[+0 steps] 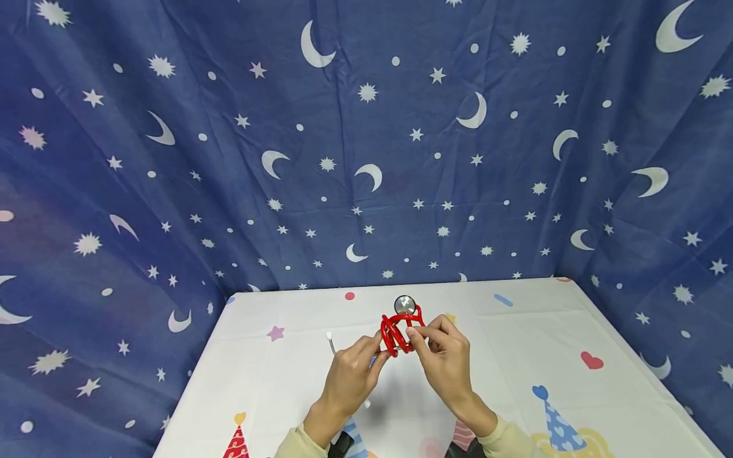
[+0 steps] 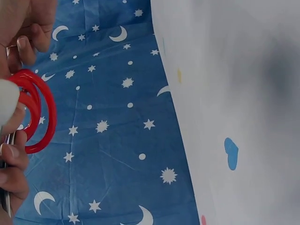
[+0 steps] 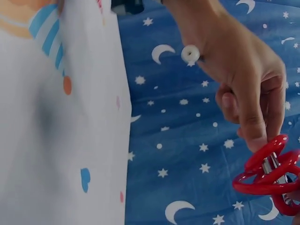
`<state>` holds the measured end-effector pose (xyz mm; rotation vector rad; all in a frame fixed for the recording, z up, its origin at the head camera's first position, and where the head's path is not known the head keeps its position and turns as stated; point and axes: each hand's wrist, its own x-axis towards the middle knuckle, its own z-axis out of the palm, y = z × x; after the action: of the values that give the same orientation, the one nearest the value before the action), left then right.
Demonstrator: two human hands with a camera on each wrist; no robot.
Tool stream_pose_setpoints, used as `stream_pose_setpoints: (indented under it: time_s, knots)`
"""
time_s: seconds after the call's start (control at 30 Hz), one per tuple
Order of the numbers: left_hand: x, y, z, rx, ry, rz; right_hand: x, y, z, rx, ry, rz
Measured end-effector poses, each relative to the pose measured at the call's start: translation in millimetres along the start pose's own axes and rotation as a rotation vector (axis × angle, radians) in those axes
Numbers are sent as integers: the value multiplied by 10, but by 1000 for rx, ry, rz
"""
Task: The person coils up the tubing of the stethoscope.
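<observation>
Both hands hold up a stethoscope above the table, its red tubing (image 1: pixel 389 336) wound in several loops. The round metal chest piece (image 1: pixel 404 305) sits at the top of the coil. My left hand (image 1: pixel 350 375) grips the stethoscope at the coil's left side, by the metal ear tubes. One white ear tip (image 1: pixel 329 335) sticks out beyond that hand, and another white ear tip (image 1: pixel 366 404) shows below it. My right hand (image 1: pixel 448 359) pinches the red tubing on the right between thumb and fingers. In the right wrist view, metal (image 3: pixel 271 164) shows inside the loops (image 3: pixel 255 189).
A white tablecloth (image 1: pixel 275 381) with printed party hats, hearts and stars covers the table. Behind and at both sides hangs a blue curtain (image 1: pixel 401 159) with white moons and stars. A dark band (image 1: pixel 341 444) is on the left wrist.
</observation>
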<state>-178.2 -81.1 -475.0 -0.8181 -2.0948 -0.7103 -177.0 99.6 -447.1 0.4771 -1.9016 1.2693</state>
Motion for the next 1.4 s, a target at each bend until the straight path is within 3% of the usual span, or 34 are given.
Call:
stream_pose_setpoints:
  time_s: [0.1,0.23,0.37,0.5,0.7,0.8,1.0,1.23,1.4]
  knots:
    - [-3,19,7,6,-27,-2,10,38,9,-28,34,-46]
    - [11,31,23,5,-24,9,-26,242,58,-79,101,-118]
    - [-12,13,46,-6,-4,-26,-35,286,59,-106,98,-92]
    - [-47,-24,60,-45,-12,-88,-38,335,43,-89,9,37]
    - [-91,-117,64,-164,-137,-199,-23,410,-26,227,-328,482]
    - [-90,-160,36,-207,-228,-220,-15,444,-66,315,-405,623]
    - [-69,-247,-13,-206,-394,-244,-7,521,-92,354,-421,695]
    - [-105,-383,104,-103,-411,-315,-12,642,-14,351,-374,798]
    - [-136,-477,210,-101,-450,-376,-68,760,75,316,-363,805]
